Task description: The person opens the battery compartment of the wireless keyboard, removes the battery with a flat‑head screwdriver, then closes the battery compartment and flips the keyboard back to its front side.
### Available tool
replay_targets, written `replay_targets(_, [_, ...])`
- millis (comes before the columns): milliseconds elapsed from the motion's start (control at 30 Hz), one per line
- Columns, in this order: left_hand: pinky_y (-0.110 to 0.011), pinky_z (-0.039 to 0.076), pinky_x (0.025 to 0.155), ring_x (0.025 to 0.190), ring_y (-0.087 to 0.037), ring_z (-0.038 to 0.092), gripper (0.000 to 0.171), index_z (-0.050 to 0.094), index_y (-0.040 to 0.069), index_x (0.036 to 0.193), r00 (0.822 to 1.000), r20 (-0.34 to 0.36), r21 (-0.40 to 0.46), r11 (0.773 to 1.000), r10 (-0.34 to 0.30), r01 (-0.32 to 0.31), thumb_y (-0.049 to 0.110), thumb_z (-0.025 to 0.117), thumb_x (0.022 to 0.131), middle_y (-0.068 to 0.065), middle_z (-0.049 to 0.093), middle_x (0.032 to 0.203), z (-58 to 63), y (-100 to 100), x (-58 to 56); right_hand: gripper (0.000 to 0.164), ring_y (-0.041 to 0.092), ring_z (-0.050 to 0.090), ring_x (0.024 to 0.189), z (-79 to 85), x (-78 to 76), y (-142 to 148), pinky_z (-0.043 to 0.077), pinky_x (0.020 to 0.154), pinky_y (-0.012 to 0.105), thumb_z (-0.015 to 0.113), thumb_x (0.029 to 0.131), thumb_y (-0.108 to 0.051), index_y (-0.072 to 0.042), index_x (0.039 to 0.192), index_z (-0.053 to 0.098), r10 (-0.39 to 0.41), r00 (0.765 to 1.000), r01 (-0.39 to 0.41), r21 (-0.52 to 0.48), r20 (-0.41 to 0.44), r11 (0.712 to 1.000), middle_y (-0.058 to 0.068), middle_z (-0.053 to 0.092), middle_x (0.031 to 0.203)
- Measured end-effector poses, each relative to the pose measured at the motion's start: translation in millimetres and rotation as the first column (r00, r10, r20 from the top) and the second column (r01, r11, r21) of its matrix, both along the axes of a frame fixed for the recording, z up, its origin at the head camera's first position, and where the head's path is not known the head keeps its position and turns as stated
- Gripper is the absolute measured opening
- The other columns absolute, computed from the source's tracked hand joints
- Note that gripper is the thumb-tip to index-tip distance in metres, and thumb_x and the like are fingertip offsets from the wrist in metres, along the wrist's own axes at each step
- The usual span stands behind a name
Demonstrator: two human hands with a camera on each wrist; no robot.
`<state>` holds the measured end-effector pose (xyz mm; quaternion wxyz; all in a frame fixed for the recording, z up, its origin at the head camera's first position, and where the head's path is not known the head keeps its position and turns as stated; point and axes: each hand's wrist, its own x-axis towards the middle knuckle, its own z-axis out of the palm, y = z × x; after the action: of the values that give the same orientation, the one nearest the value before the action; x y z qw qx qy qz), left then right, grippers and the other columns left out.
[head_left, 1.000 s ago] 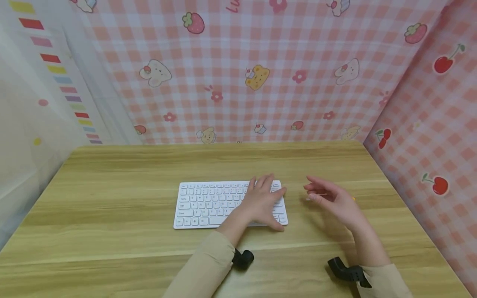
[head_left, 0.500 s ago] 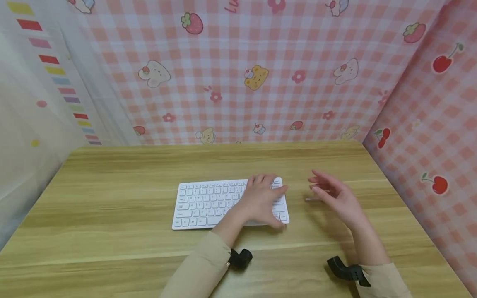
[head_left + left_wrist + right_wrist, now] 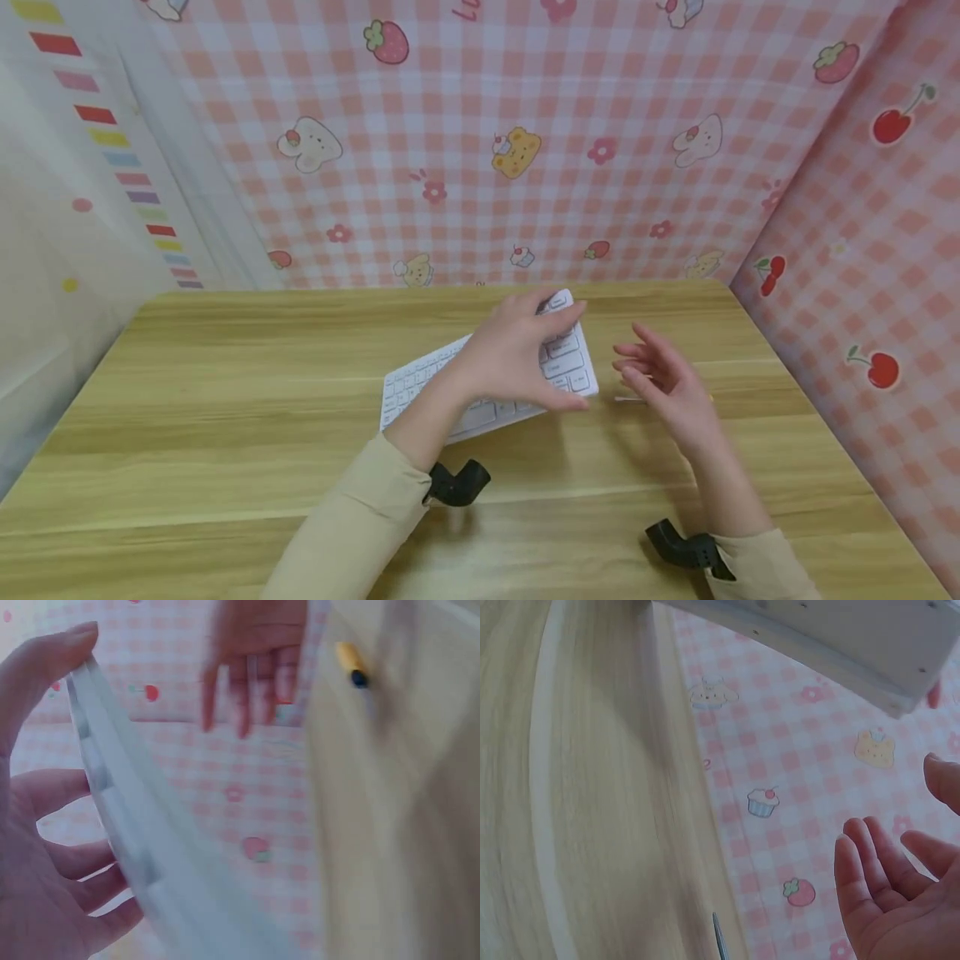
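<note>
A white keyboard (image 3: 416, 385) is raised at its right end and slopes down to the left. My left hand (image 3: 498, 354) spans that end, thumb on the near edge and fingers at the far edge. The underside of the keyboard (image 3: 840, 646) faces the right wrist view. To the right, my right hand (image 3: 667, 387) hovers over the table, fingers loosely bent with nothing in them. Beneath it lies a screwdriver (image 3: 351, 663) with a yellow and black handle. In the head view the hand hides most of it, leaving its thin metal shaft (image 3: 628, 399) showing.
The wood-grain table (image 3: 187, 467) runs back to a pink checked cloth (image 3: 450, 125) hanging behind it. Another patterned cloth (image 3: 885, 275) borders the right side, and a pale curtain (image 3: 52, 292) hangs at the left.
My left hand has lifted the right end of the keyboard off the table, up and away from me. My right hand has moved slightly farther forward, still holding nothing.
</note>
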<state>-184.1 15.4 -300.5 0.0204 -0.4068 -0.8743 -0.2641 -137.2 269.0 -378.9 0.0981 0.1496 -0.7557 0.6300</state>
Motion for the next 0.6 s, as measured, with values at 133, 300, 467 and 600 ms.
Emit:
replay_targets(133, [-0.024, 0.048, 0.085, 0.112, -0.018, 0.047, 0.11, 0.038, 0.011, 0.153, 0.999, 0.012, 0.037, 0.999, -0.031, 0.031, 0.056, 0.087, 0.065, -0.016, 0.035, 0.152, 22.8, -4.8, 0.8, 0.056, 0.01, 0.064, 0.104, 0.2, 0.5, -6.5, 0.053, 0.084, 0.02, 0.057, 0.096, 0.008, -0.007, 0.148, 0.045, 0.015, 1.0, -0.014, 0.008, -0.021, 1.0, 0.003, 0.066, 0.12])
replay_targets(300, [-0.028, 0.047, 0.092, 0.119, -0.02, 0.048, 0.11, 0.036, 0.012, 0.154, 0.999, 0.034, 0.031, 0.999, -0.041, 0.04, 0.055, 0.087, 0.066, -0.015, 0.036, 0.153, 45.9, -11.7, 3.5, 0.055, 0.011, 0.064, 0.105, -0.8, 1.0, -11.1, 0.053, 0.084, 0.02, 0.057, 0.097, 0.006, -0.007, 0.149, 0.044, 0.034, 0.999, -0.034, 0.017, -0.006, 0.999, 0.004, 0.065, 0.121])
replay_targets(467, [-0.037, 0.047, 0.098, 0.131, -0.026, 0.043, 0.11, 0.035, 0.018, 0.155, 0.996, 0.08, 0.079, 0.997, -0.032, 0.026, 0.052, 0.088, 0.065, -0.015, 0.032, 0.156, 64.0, -20.5, 5.5, 0.054, 0.011, 0.064, 0.105, -2.4, 0.6, -17.0, 0.052, 0.085, 0.02, 0.057, 0.098, 0.003, -0.005, 0.149, 0.042, 0.034, 0.999, -0.034, 0.014, 0.021, 0.999, 0.001, 0.065, 0.121])
replay_targets(600, [-0.042, 0.045, 0.101, 0.138, -0.026, 0.036, 0.111, 0.034, 0.022, 0.155, 0.996, 0.08, 0.084, 0.996, -0.037, 0.03, 0.054, 0.088, 0.064, -0.015, 0.03, 0.157, 74.3, -26.3, 7.7, 0.053, 0.015, 0.063, 0.108, -4.9, 1.4, -22.7, 0.051, 0.089, 0.021, 0.057, 0.099, -0.001, -0.003, 0.15, 0.041, 0.028, 0.998, -0.03, 0.023, 0.057, 0.999, 0.011, 0.063, 0.125])
